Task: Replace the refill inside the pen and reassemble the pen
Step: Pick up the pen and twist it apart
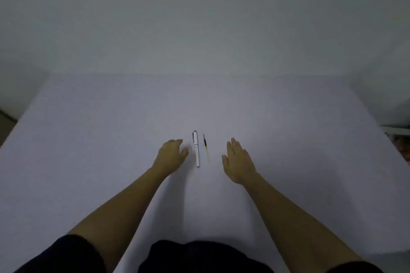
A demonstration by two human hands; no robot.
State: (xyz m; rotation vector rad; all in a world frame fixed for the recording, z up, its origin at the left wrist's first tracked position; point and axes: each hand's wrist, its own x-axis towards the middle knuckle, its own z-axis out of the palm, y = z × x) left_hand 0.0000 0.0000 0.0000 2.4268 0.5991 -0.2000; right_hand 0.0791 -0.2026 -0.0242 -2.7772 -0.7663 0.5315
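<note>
A white pen [196,148] with its cap on lies lengthwise on the pale table [111,128], clip end away from me. Just right of it lies a thin refill [206,147], dark at the far end, yellowish toward me. My left hand [172,155] hovers just left of the pen, fingers curled and apart, holding nothing. My right hand [238,162] is to the right of the refill, palm down with fingers spread, a short gap away from it. Neither hand touches the pen or the refill.
A plain grey wall [199,17] rises behind the table. The table's right edge runs near some clutter [399,137] at the far right. My dark sleeves and clothing fill the bottom of the view.
</note>
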